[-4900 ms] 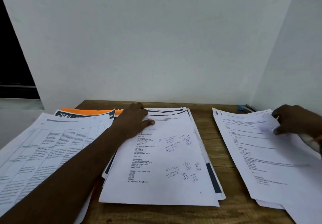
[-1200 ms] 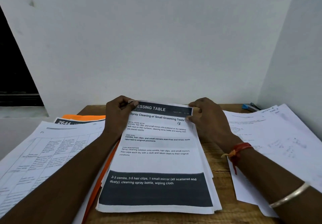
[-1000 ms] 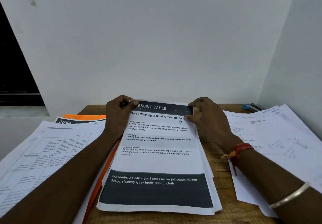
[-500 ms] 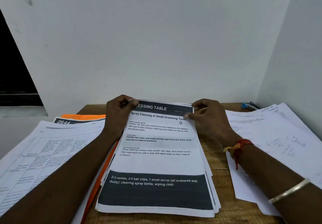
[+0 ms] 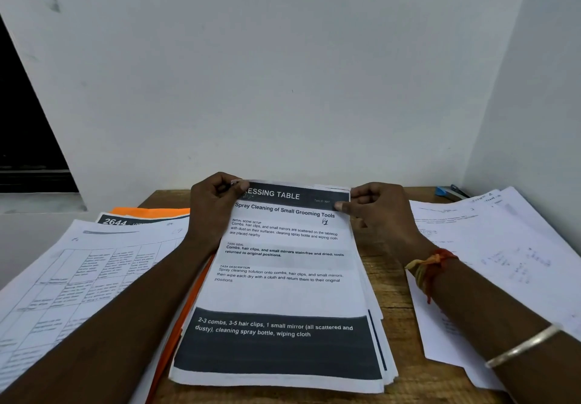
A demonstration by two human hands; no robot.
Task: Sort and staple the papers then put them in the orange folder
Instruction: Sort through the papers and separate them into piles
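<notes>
**Supervisor:** Report the grip status at both hands.

**Operator:** I recorded the left hand [image 5: 213,212] pinching the far-left corner of the centre stack [image 5: 283,290], its thumb on top and covering the first letters of the heading. The right hand [image 5: 380,215] pinched the far-right corner, thumb on the top sheet. Its other fingers curled behind the edge, and I could not see their tips.

**Supervisor:** Location of the papers and folder?

**Operator:** The centre stack lay on the wooden table [image 5: 390,281], its lower sheets fanned out at the right and near edges. The orange folder [image 5: 151,212] was mostly hidden. I saw only a far strip and a thin edge beside the stack's left side. The left pile [image 5: 78,271] covered it, and that pile was cut off by the frame. The right pile [image 5: 503,256] was partly under the right forearm, and its print was too faint to read. A blue object [image 5: 446,191] lay at the far right, and I could not identify it.
</notes>
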